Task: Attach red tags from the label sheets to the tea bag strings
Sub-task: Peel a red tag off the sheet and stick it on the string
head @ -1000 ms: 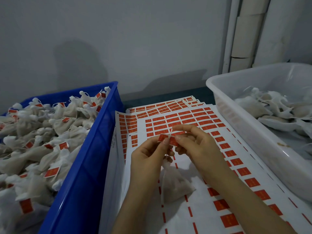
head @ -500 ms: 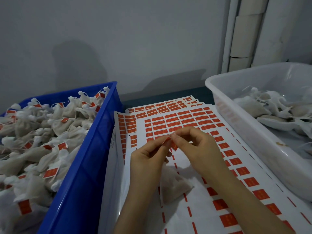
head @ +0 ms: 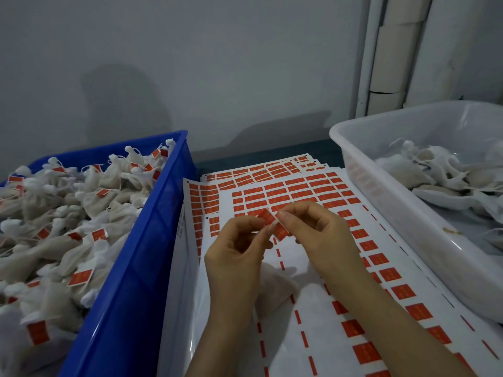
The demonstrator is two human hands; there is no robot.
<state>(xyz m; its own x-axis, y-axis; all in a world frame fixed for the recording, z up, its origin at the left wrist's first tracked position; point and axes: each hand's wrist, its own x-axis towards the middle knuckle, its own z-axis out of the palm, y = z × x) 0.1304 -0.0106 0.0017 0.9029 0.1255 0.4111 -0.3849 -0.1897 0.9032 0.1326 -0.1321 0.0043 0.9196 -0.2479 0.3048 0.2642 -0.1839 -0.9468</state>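
Observation:
My left hand (head: 239,248) and my right hand (head: 315,235) meet above the label sheets (head: 353,308), both pinching one red tag (head: 273,223) between fingertips. The tag is folded over at its middle. A white tea bag (head: 275,289) hangs just below my hands, lying against the sheet. Its string is too thin to make out. The top sheet has rows of red tags at its far end and right side, with bare white backing nearer me.
A blue bin (head: 136,268) on the left holds several tea bags with red tags. On the right stands a white bin (head: 394,221) with untagged tea bags. More label sheets (head: 258,172) fan out behind, near the grey wall.
The tag has been folded over between my fingertips and both hands have shifted slightly. The tea bag still hangs below them.

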